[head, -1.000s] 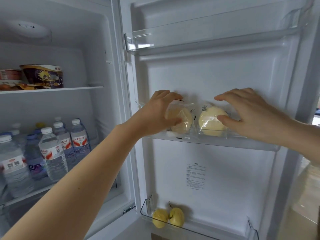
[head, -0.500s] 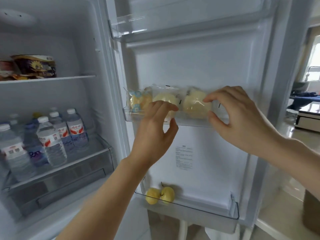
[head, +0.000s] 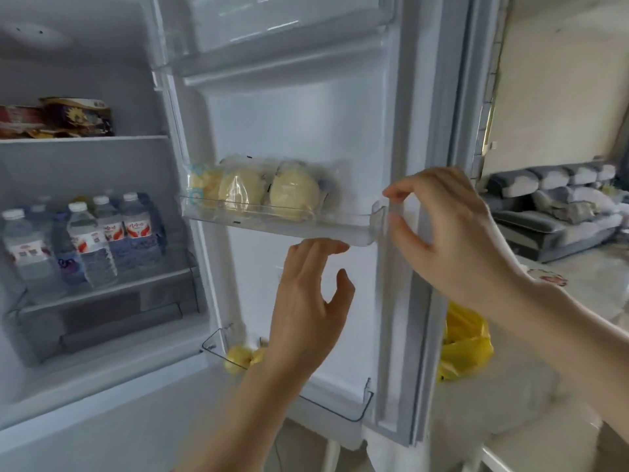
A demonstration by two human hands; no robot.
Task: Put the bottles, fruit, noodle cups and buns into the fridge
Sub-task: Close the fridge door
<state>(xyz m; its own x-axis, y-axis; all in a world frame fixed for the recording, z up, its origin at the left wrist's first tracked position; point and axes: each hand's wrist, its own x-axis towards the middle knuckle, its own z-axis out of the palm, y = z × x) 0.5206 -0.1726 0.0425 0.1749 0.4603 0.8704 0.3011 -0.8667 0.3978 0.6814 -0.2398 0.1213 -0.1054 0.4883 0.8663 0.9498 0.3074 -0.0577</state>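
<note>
Looks basically done: buns (head: 269, 194) in the fridge door's (head: 306, 114) middle rack, fruit (head: 238, 357) in the rack below, bottles (head: 92, 240) and noodle cups (head: 78, 117) left of the door; both hands (head: 306, 301) loose, empty, right hand (head: 452, 233) by the door's edge

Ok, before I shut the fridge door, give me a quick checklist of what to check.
1. Buns in the middle door shelf: ok.
2. Fruit in the bottom door shelf: ok.
3. Bottles on the inner shelf: ok.
4. Noodle cups on the upper shelf: ok.
5. Hands empty: left hand ok, right hand ok.
6. Yellow bag behind the door emptied: cannot tell.
</note>
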